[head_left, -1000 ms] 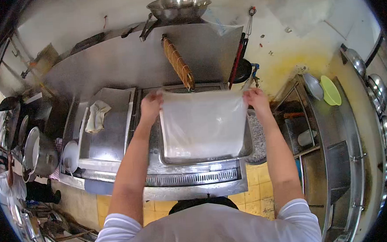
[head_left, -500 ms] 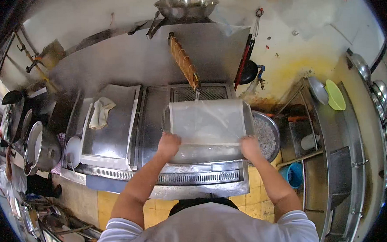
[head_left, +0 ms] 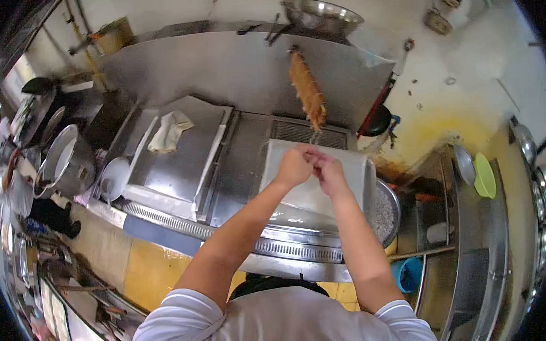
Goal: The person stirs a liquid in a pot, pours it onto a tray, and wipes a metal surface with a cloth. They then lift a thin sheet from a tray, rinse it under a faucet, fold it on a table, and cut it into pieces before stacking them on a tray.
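My left hand point(head_left: 295, 166) and my right hand point(head_left: 330, 172) are close together above the far part of a tray covered with a pale, translucent sheet point(head_left: 299, 197). Their fingers are bent and meet near the tap outlet; whether anything small is between them cannot be made out. Just beyond the hands hangs the wrapped brown tap pipe point(head_left: 307, 90), with water at its lower end. The covered tray rests on the steel counter point(head_left: 239, 172), over its perforated drain section.
Left on the counter lies a steel tray point(head_left: 175, 161) with a crumpled cloth point(head_left: 169, 132). A large pot point(head_left: 66, 161) stands further left, near other people point(head_left: 15, 189). At right are a basin of pale pieces point(head_left: 385, 210), a blue bucket point(head_left: 408, 273) and a green bowl point(head_left: 484, 176).
Both hands have left the near corners of the sheet and come together further forward, near the tap. The view has turned, so the scene sits further right.
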The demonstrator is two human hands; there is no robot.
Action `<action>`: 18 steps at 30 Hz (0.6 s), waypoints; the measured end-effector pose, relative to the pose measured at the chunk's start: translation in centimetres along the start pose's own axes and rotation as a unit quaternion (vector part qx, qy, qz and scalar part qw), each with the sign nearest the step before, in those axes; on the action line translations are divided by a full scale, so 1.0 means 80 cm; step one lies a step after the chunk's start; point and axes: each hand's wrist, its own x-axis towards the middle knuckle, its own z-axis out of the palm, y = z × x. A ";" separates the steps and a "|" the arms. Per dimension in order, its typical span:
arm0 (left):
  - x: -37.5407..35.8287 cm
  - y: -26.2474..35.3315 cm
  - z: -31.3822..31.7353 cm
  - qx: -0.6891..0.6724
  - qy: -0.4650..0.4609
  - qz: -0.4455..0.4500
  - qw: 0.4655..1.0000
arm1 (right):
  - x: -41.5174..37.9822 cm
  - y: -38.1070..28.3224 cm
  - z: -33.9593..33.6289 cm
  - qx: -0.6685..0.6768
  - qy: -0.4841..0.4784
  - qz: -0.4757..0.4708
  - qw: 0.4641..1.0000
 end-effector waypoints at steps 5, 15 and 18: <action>-0.088 -0.039 -0.094 0.132 0.069 -0.051 0.988 | 0.037 0.004 0.012 -0.014 0.012 0.004 1.000; -0.248 -0.073 -0.187 0.124 0.122 -0.146 0.974 | -0.054 0.123 0.072 -0.474 -0.123 -0.174 0.854; -0.265 -0.038 -0.190 0.142 0.081 -0.192 0.968 | -0.115 0.105 0.116 -0.501 -0.113 -0.088 0.854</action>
